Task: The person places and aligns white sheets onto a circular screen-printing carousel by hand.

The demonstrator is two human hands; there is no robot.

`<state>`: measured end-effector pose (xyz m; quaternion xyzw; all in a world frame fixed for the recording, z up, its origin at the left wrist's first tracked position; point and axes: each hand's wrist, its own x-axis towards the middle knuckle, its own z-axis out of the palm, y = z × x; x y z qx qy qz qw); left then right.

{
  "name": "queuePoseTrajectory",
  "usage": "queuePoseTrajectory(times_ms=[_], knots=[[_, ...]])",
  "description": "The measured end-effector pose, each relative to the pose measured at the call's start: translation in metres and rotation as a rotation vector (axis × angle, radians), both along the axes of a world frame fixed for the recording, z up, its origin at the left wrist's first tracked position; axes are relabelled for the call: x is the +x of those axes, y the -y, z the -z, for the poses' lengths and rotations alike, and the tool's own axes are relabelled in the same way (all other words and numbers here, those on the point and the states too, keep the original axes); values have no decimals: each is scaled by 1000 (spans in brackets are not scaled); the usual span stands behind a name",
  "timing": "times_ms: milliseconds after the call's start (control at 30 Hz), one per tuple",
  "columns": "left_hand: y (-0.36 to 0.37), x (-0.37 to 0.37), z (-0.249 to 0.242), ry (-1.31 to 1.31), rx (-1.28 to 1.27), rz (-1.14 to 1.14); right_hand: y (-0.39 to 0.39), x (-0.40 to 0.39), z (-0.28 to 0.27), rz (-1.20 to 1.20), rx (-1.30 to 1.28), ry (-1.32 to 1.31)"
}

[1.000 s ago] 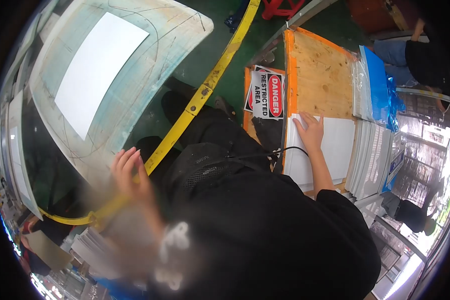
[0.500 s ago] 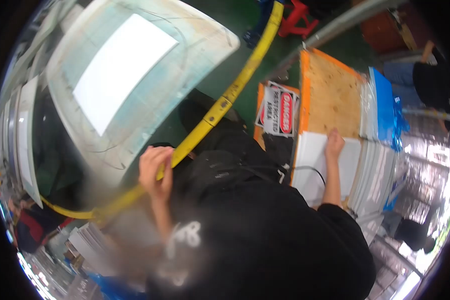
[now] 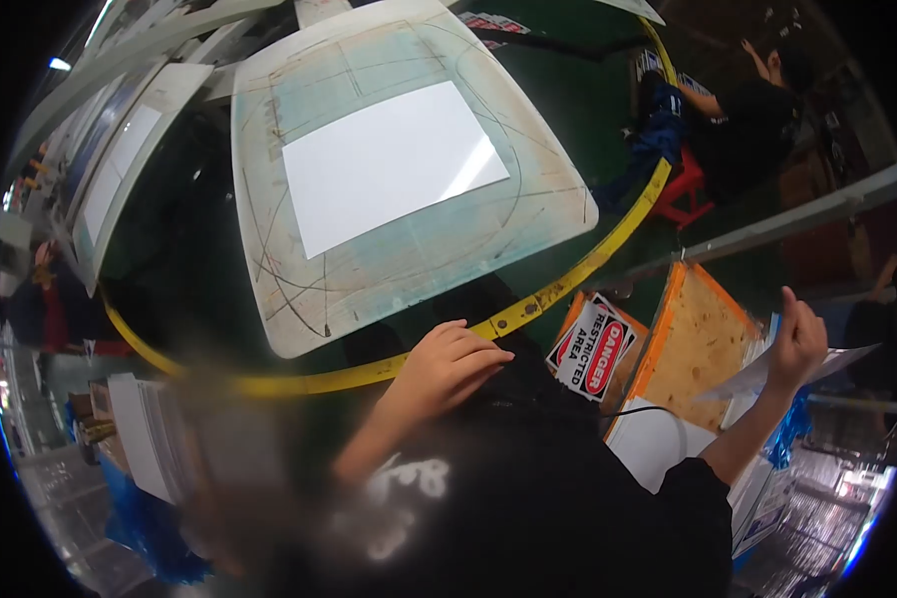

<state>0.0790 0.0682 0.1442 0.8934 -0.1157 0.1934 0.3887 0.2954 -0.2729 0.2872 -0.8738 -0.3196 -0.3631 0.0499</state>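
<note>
My left hand hovers at the yellow curved band in front of me, fingers loosely bent and nothing visible in them. Beyond the band lies a pale, worn board marked with dark scratched lines. On its middle rests a white sheet, glossy at its right corner. To the right, my right hand is raised and closed on another white sheet, which tilts up over the wooden surface. The fingertips at that sheet are partly hidden.
Red-and-black danger signs lie beside the orange-edged wooden surface. A stack of white sheets stands at left. A second board is at the far left. A person sits near a red stool at upper right.
My left hand has moved right along the yellow band. My right hand has lifted from the white stack with a sheet. The view has turned, bringing the board nearer the middle.
</note>
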Motion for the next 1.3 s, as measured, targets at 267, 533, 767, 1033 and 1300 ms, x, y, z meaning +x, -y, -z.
queuePoseTrajectory(times_ms=[267, 533, 767, 1033, 1300], knots=[[11, 6, -5, -160, -154, 29, -110, -35, -41, -482, 277, 809], [42, 34, -31, 248, -50, -168, -164, -81, -31, -1152, 471, 612], [27, 13, -29, 388, -201, -185, -147, -79, -39, -1475, -31, 87], [28, 1, 14, 240, -101, -18, -200, -58, 14, -836, 1083, 910], [50, 11, 36, 89, -414, 150, -179, -61, 14, -811, 975, 589]])
